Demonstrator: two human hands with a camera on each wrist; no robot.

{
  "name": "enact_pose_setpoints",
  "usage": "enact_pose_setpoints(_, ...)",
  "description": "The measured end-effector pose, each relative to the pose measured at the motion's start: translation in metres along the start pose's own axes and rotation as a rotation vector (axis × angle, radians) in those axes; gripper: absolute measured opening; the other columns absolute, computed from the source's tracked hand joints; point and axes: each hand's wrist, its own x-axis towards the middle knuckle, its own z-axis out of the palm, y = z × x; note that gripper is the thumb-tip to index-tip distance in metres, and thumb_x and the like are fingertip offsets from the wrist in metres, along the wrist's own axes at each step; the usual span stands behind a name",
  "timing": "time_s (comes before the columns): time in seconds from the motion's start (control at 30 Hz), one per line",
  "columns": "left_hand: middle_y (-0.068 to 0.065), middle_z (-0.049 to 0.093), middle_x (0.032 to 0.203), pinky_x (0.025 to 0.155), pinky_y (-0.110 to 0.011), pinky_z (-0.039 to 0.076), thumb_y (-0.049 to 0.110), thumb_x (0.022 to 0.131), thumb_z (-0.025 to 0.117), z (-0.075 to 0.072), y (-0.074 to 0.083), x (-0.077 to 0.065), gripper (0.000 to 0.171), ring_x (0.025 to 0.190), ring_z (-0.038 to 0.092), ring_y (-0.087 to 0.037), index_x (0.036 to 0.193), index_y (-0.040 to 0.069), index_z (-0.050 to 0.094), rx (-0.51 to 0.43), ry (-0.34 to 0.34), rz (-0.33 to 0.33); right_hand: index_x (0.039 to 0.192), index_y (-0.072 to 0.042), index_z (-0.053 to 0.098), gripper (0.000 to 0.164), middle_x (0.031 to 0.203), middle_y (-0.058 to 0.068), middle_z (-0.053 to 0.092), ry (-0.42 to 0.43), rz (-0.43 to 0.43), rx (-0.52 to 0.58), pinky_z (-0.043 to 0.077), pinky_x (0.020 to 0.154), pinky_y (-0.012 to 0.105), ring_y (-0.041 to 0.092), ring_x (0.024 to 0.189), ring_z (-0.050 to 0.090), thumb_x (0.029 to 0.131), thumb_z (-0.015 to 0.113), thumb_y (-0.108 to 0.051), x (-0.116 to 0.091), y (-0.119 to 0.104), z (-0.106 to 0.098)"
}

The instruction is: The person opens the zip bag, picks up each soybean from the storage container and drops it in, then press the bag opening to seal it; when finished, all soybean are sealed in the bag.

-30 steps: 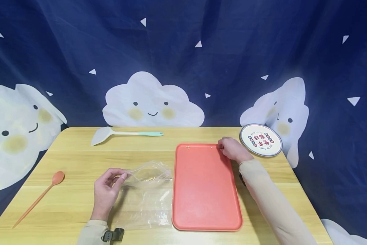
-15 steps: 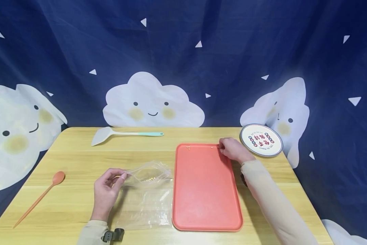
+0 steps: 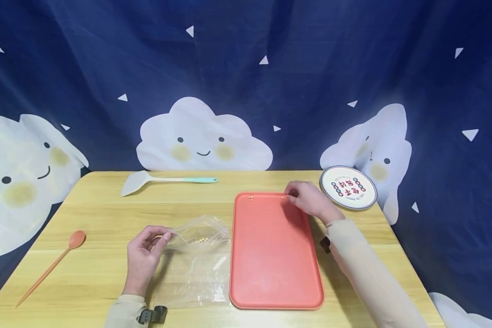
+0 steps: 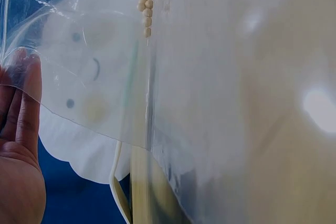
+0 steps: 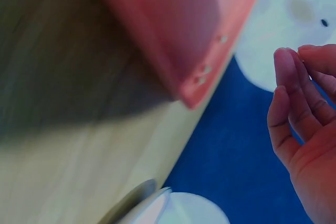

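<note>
My left hand [image 3: 144, 255] pinches the edge of a clear zip bag [image 3: 196, 273] between thumb and fingers, its mouth held up off the table. Several small round pale-yellow balls [image 4: 149, 4] lie in a row inside the bag. Over the far right corner of a red-orange tray [image 3: 276, 255] is my right hand [image 3: 311, 200], thumb and fingertips close together; I cannot tell whether they pinch a ball. More such balls [image 3: 251, 197] sit along the tray's far edge, and two balls [image 5: 203, 74] show at its corner in the right wrist view.
A white plate [image 3: 348, 187] with red lettering is right of the right hand, near the table's back right corner. A spatula [image 3: 168, 179] with a turquoise handle lies along the back. An orange spoon [image 3: 61, 255] lies at the left. A dark-blue cloth [image 3: 229, 54] hangs behind.
My right hand has lifted from the tray's far right corner and shifted slightly left. My left hand keeps its hold on the bag.
</note>
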Motion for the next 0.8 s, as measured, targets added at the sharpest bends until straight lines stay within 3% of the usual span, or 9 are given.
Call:
enact_pose_setpoints(0.23, -0.022, 0.067, 0.084, 0.071, -0.021, 0.057, -0.025, 0.082, 0.061, 0.000, -0.001, 0.000, 0.011, 0.078, 0.070, -0.013, 0.089, -0.016, 0.061, -0.002, 0.002, 0.010, 0.091, -0.004, 0.067, 0.003, 0.079, -0.004, 0.060, 0.027, -0.083, 0.041, 0.051, 0.068, 0.032, 0.014, 0.073, 0.057, 0.088, 0.068, -0.003, 0.000, -0.029, -0.001)
enact_pose_setpoints(0.53, -0.021, 0.067, 0.085, 0.070, -0.021, 0.057, -0.024, 0.083, 0.061, 0.001, -0.002, 0.001, 0.010, 0.078, 0.070, -0.015, 0.089, -0.016, 0.061, -0.040, -0.001, 0.004, 0.090, -0.011, 0.066, 0.008, 0.085, -0.005, 0.061, 0.074, -0.156, 0.080, 0.054, 0.069, 0.033, 0.012, 0.077, 0.058, 0.090, 0.068, -0.003, 0.002, -0.066, -0.003)
enact_pose_setpoints(0.8, -0.018, 0.069, 0.087, 0.072, -0.023, 0.058, -0.023, 0.084, 0.061, 0.000, -0.002, 0.000, 0.009, 0.080, 0.070, -0.015, 0.090, -0.016, 0.060, -0.039, -0.002, -0.015, 0.094, -0.014, 0.068, 0.008, 0.088, -0.008, 0.061, 0.044, -0.225, 0.103, 0.055, 0.072, 0.031, 0.007, 0.080, 0.058, 0.091, 0.068, -0.006, 0.007, -0.100, 0.008)
